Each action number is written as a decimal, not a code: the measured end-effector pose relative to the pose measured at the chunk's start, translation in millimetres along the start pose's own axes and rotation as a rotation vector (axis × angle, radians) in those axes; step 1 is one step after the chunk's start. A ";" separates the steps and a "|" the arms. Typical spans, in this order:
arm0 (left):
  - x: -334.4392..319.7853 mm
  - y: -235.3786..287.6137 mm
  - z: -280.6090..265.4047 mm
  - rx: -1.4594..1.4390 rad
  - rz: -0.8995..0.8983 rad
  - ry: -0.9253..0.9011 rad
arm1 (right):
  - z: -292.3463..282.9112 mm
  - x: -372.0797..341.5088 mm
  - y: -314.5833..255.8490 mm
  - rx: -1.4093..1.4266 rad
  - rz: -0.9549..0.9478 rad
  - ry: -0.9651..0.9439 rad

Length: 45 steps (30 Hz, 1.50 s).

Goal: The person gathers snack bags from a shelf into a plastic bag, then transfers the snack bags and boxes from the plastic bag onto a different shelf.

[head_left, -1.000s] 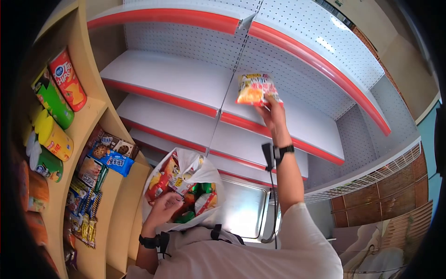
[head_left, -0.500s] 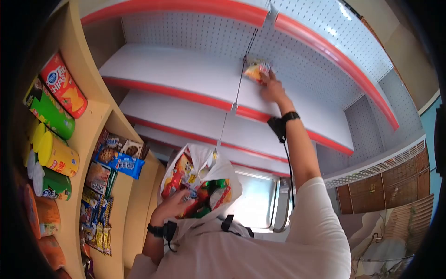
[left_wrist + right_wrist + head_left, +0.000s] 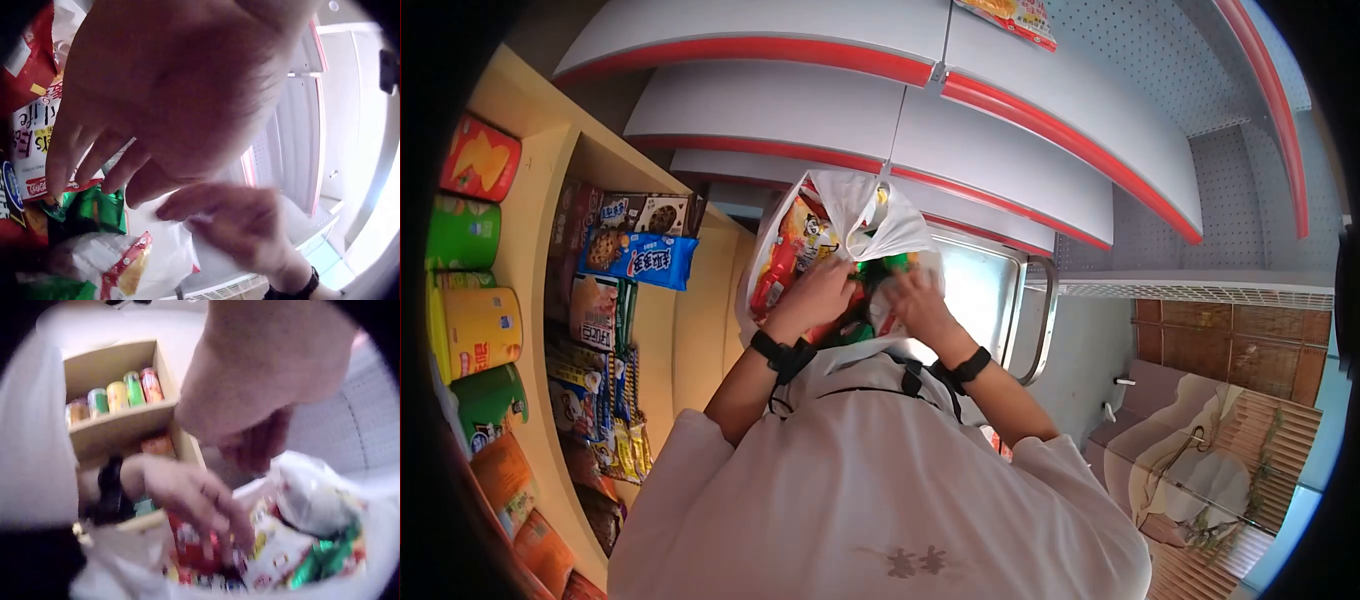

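Observation:
A white plastic bag (image 3: 905,230) full of snack packets stands wide-mouthed in front of my body. Over its left side is my left hand (image 3: 818,298), fingers loosely bent and reaching down among the packets. My right hand (image 3: 915,300), blurred, hovers at the right side of the bag's mouth with nothing in its fingers. Inside the bag lie a red packet (image 3: 783,255), a white packet with black lettering (image 3: 34,147), a shiny green packet (image 3: 103,209) and a clear packet with a red edge (image 3: 119,265). A snack packet (image 3: 1020,18) rests on the upper shelf.
White shelves with red edges (image 3: 1040,125) rise ahead. To the left, a wooden shelf unit (image 3: 550,180) holds chip cans, a blue cookie packet (image 3: 640,258) and several other snacks. A metal-framed cart surface (image 3: 975,290) is right of the bag; a wire rack (image 3: 1170,286) lies beyond.
My right hand set the snack packet on the shelf, let go of it and came back down to the bag. The view tilted downward. My left hand stayed at the bag.

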<state>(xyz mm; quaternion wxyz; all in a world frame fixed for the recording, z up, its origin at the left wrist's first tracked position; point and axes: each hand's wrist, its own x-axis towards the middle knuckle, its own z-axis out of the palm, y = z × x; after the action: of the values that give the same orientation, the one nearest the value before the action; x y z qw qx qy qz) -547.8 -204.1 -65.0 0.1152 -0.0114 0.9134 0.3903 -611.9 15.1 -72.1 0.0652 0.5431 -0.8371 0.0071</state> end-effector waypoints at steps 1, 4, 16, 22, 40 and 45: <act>5.0 1.3 -6.0 0.006 0.000 -0.005 | 7.3 -2.4 6.3 0.080 0.093 -0.154; 17.8 2.0 -27.5 0.174 -0.049 0.312 | 14.9 0.4 12.4 0.186 0.240 -0.472; 0.4 2.7 -70.9 -0.137 -0.027 0.325 | -168.4 34.5 53.6 1.046 0.468 -0.035; -7.3 40.8 -98.7 -1.655 0.541 -0.053 | -158.1 39.2 51.7 1.623 0.707 0.138; 14.7 100.9 -126.7 -0.840 0.292 0.111 | -194.5 42.7 97.7 1.185 0.366 0.070; 16.3 90.3 -127.5 -1.336 0.353 0.167 | -223.6 28.1 162.9 1.164 0.626 0.333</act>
<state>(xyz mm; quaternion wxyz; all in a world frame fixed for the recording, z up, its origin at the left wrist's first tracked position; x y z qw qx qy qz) -599.3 -231.5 80.8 -0.0525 0.0387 0.4714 0.8795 -748.7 74.8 162.5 -0.1147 0.2136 -0.7933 0.5585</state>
